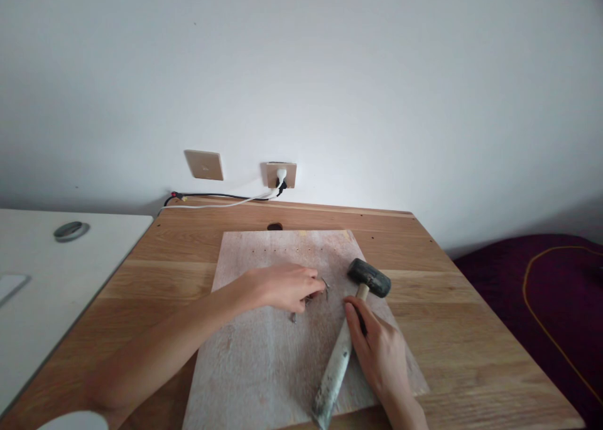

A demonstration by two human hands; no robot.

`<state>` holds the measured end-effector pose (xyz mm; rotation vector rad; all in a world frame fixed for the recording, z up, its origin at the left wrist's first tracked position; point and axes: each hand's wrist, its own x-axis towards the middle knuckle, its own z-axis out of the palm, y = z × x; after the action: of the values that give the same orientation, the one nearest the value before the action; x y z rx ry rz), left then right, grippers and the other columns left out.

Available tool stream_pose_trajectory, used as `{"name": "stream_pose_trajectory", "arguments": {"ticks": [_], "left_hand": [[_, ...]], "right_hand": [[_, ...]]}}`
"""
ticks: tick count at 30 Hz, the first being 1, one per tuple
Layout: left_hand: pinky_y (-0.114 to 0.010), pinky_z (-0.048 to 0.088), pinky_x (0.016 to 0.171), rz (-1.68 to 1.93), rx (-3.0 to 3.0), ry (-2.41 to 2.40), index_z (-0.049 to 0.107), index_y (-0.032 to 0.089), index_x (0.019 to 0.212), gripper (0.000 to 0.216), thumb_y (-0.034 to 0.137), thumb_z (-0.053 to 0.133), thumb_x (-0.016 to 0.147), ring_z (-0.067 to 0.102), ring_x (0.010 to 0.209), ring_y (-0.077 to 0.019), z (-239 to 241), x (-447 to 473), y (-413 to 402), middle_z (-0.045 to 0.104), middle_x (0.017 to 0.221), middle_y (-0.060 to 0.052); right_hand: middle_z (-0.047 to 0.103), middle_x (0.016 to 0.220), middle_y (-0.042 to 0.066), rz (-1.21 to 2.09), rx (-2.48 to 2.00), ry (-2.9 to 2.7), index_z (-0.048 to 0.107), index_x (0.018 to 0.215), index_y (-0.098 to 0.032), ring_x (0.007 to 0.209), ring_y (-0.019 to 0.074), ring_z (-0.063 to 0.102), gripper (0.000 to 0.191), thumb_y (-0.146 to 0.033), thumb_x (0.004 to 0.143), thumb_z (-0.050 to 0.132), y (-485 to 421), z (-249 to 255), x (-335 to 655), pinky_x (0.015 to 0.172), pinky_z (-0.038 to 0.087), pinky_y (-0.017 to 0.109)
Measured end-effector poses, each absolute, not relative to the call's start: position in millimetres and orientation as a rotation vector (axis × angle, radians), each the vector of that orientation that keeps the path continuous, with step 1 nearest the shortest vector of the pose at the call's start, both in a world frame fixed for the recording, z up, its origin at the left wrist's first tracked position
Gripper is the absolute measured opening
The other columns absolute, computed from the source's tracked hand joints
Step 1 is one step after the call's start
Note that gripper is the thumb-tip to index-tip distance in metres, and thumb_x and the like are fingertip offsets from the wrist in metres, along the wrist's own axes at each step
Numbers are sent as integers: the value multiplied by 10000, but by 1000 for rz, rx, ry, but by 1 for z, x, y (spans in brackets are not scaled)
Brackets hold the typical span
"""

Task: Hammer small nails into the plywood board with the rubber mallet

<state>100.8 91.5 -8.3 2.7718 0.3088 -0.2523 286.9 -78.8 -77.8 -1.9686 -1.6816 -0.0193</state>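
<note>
My right hand is closed round the pale, worn handle of a rubber mallet, near its dark head. The mallet rests slanted over the right part of a pale wooden board, its handle end toward me. My left hand reaches over the middle of the board with its fingers bent and pinched together on small metal nails. Another nail shows just below that hand. My fingers partly hide how many nails there are. A row of small dark marks crosses the board's far end.
The board lies on a wooden table against a white wall. A socket with plugs and cables is behind it. To the left stands a white table with a grey ring-shaped object; a dark purple cloth surface is at right.
</note>
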Motion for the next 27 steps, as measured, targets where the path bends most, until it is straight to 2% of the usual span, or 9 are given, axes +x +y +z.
{"name": "stream_pose_trajectory", "arguments": {"ticks": [8,13,15,18,20,22,24,27], "left_hand": [[-301,374,596,-227,2755,314,687,209,962,158,107,645,849,671,810,-184,-7,101,91,717,1002,-37],[-303,410,585,-103,2840,311,694,198,1012,134,179,667,882,699,808,-201,-8,99,88,724,982,-51],[-319,452,605,38,2864,359,696,184,1024,116,235,639,936,711,820,-217,-10,102,76,727,996,-71],[-368,497,621,284,2811,521,688,163,1117,291,405,563,1017,725,819,-262,-15,111,46,738,996,-118],[-400,507,611,341,2700,579,686,178,1180,448,562,612,960,725,786,-293,-19,117,25,751,968,-143],[-415,515,614,349,2547,591,690,216,1185,543,623,739,830,721,780,-313,-20,119,11,764,971,-149],[-402,520,627,352,2378,596,701,237,1131,533,541,847,718,712,781,-305,-17,115,8,768,966,-134],[-331,507,649,392,2091,606,712,214,1069,351,342,807,756,685,766,-231,-3,94,16,744,905,-74]], "right_hand": [[839,890,76,161,-1977,-1580,784,1072,-227,730,250,804,467,-523,1067,422,-79,-78,291,592,537,274],[836,894,101,276,-2002,-1454,806,1050,-216,730,272,797,494,-574,1017,466,-79,-76,290,612,546,293],[834,929,114,349,-1985,-1391,814,1037,-208,790,280,799,498,-596,989,505,-78,-72,292,649,562,295],[823,903,102,556,-1868,-1310,810,1023,-191,780,259,782,497,-621,944,574,-76,-63,298,650,575,281],[786,748,67,708,-1782,-1255,798,1026,-171,633,225,734,520,-644,903,621,-73,-57,302,562,556,268],[736,625,36,793,-1751,-1211,790,1036,-152,521,201,680,551,-659,864,662,-69,-53,304,485,530,259],[749,642,45,799,-1769,-1195,792,1042,-144,535,206,699,563,-659,839,692,-63,-47,303,481,543,258],[802,771,73,686,-1792,-1247,796,1062,-157,623,219,756,541,-645,861,680,-53,-33,294,556,599,267]]}}
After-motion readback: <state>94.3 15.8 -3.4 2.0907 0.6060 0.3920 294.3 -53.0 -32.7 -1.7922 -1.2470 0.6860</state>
